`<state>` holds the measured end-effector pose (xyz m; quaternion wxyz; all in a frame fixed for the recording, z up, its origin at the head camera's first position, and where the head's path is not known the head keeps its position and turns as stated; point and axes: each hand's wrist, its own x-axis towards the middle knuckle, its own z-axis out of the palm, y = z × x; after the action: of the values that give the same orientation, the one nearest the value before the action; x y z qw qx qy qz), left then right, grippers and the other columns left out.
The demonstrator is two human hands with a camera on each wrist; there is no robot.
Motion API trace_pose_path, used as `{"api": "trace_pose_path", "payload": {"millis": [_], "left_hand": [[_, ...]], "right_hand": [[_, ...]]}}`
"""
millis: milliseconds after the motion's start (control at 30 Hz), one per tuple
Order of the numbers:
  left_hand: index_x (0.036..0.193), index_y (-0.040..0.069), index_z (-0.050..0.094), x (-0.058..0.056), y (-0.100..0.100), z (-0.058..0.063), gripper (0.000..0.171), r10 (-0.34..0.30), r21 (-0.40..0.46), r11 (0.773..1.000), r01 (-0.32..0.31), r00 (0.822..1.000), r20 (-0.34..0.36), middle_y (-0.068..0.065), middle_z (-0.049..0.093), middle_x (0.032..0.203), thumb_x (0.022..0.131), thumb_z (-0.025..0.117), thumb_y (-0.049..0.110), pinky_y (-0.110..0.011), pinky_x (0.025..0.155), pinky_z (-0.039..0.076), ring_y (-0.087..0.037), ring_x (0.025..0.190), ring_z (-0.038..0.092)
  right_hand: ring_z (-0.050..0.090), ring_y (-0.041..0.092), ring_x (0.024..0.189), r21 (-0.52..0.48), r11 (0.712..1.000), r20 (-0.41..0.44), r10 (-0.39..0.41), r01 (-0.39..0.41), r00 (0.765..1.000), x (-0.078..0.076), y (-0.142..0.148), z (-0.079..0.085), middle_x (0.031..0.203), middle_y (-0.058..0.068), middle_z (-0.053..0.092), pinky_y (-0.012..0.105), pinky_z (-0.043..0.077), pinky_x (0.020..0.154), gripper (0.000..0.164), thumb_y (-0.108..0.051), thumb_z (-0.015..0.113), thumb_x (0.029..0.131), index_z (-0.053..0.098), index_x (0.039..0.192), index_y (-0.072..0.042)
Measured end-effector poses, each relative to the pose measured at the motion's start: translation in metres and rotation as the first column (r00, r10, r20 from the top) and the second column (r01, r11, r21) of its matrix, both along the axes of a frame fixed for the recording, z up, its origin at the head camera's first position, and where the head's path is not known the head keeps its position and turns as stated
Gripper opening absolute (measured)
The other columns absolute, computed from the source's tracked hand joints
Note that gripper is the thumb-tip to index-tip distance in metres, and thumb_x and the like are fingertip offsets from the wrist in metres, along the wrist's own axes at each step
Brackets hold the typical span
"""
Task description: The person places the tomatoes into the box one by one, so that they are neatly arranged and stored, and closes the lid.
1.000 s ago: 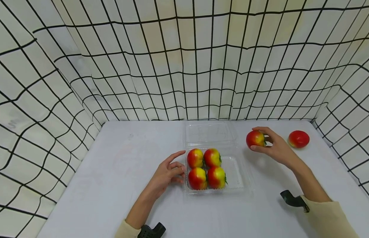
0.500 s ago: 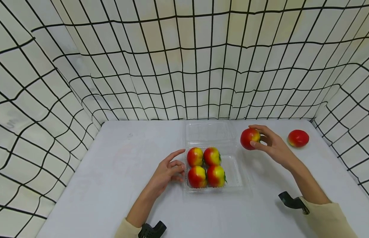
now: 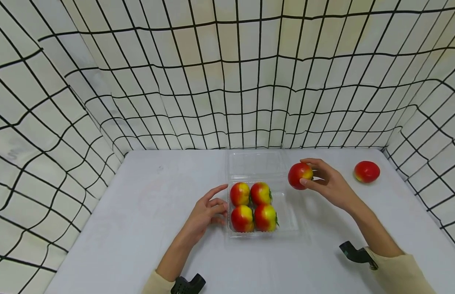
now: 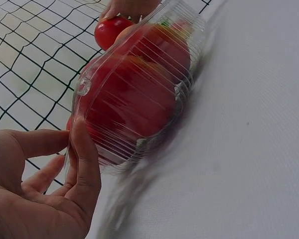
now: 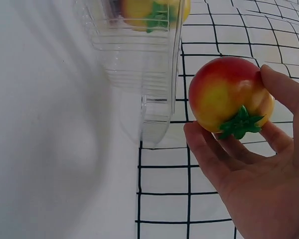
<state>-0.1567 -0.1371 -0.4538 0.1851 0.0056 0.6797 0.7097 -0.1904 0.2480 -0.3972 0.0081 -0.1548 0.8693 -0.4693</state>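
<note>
My right hand holds a red and yellow tomato between thumb and fingers, to the right of an open clear plastic box. In the right wrist view, that tomato shows its green leafy top. Several similar tomatoes sit in two rows in the box's left and middle parts; the right part holds none. My left hand is at the box's left side. In the left wrist view, its thumb and finger pinch the box's rim. Another red tomato lies on the table at the far right.
The box's clear lid lies folded back behind it on the white table. Black netting over pale walls surrounds the table at the back and both sides. Each wrist carries a black camera mount.
My right hand has moved left with the tomato, closer to the box. The left hand keeps its place at the box's left side.
</note>
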Motion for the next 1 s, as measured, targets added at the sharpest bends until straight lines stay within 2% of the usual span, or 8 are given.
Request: {"api": "trace_pose_path", "payload": {"millis": [167,433,500,667,733,1000], "left_hand": [[0.158,0.02,0.043,-0.001,0.001,0.0,0.059,0.003,-0.003,1.0,-0.003,1.0,0.0,0.004,0.065,0.089,0.103,0.062,0.01,-0.025,0.069,0.063,-0.013,0.076,0.064],[0.158,0.021,0.043,-0.001,0.001,0.0,0.059,0.007,-0.004,1.0,-0.007,1.0,0.006,0.004,0.064,0.089,0.103,0.061,0.01,-0.025,0.069,0.063,-0.013,0.076,0.064],[0.158,0.021,0.043,-0.001,0.001,0.0,0.059,0.01,-0.006,1.0,-0.01,1.0,0.007,0.005,0.064,0.088,0.103,0.061,0.009,-0.025,0.069,0.063,-0.013,0.076,0.064],[0.157,0.023,0.044,-0.001,0.001,0.0,0.058,0.011,-0.005,1.0,-0.011,1.0,0.008,0.005,0.064,0.088,0.103,0.061,0.01,-0.026,0.07,0.063,-0.014,0.077,0.063],[0.157,0.023,0.044,-0.001,0.001,0.0,0.058,0.01,-0.004,1.0,-0.01,1.0,0.006,0.005,0.064,0.088,0.103,0.061,0.01,-0.026,0.07,0.063,-0.014,0.077,0.063],[0.159,0.02,0.042,-0.001,0.0,-0.001,0.06,0.002,0.003,1.0,-0.002,1.0,0.005,0.005,0.064,0.088,0.103,0.061,0.01,-0.025,0.069,0.063,-0.013,0.075,0.063]], "right_hand": [[0.06,0.04,0.129,0.01,1.0,0.01,0.003,-0.003,1.0,-0.001,-0.004,-0.002,0.147,0.019,0.056,0.021,0.06,0.089,0.064,-0.022,0.076,0.095,0.046,0.152,-0.018],[0.061,0.042,0.128,0.004,1.0,0.036,0.029,-0.029,0.999,0.001,-0.012,-0.008,0.149,0.018,0.053,0.032,0.063,0.093,0.059,-0.024,0.074,0.097,0.048,0.149,-0.013],[0.061,0.042,0.129,0.011,0.999,0.035,0.041,-0.042,0.999,0.001,-0.013,-0.009,0.148,0.018,0.054,0.03,0.063,0.093,0.059,-0.024,0.074,0.097,0.049,0.149,-0.012],[0.063,0.035,0.125,0.054,0.996,-0.015,0.066,-0.065,0.998,0.0,-0.016,-0.013,0.146,0.017,0.059,0.015,0.055,0.093,0.059,-0.022,0.075,0.096,0.052,0.148,-0.01],[0.062,0.033,0.124,0.064,0.995,-0.032,0.074,-0.072,0.997,0.0,-0.017,-0.014,0.146,0.016,0.059,0.014,0.054,0.094,0.059,-0.022,0.076,0.096,0.052,0.148,-0.01],[0.059,0.027,0.123,0.065,0.995,-0.066,0.084,-0.08,0.994,0.001,-0.02,-0.017,0.138,0.01,0.059,0.032,0.059,0.099,0.055,-0.022,0.079,0.093,0.059,0.144,-0.015]]}}
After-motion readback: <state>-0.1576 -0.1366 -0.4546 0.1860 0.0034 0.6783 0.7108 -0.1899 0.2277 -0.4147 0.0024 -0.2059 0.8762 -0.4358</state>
